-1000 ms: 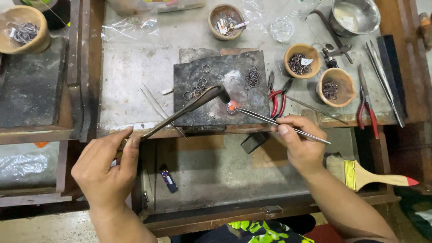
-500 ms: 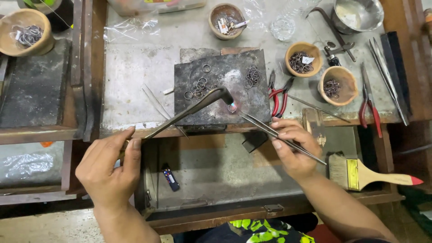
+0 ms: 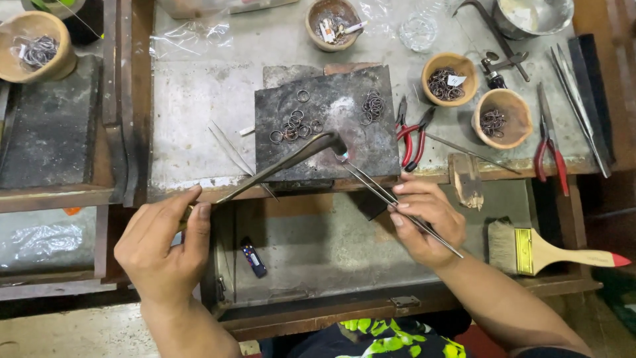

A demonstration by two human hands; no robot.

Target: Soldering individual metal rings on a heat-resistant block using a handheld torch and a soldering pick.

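1. Cluttered workbench [image 3: 199,99] is carrying a dark soldering block [image 3: 331,126] strewn with wire rings [image 3: 295,126].
2. Left hand [image 3: 165,248] is gripping the torch [image 3: 278,169], fingers wrapped tight around it.
3. Right hand [image 3: 427,222] is pinching tweezers [image 3: 397,202], tips at the block's front edge.

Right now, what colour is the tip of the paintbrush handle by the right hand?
Red tip on a pale wooden paintbrush, head view.

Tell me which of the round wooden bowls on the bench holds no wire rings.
The wooden bowl at the top centre, behind the dark soldering block. It holds small scraps; the other three bowls hold dark wire rings.
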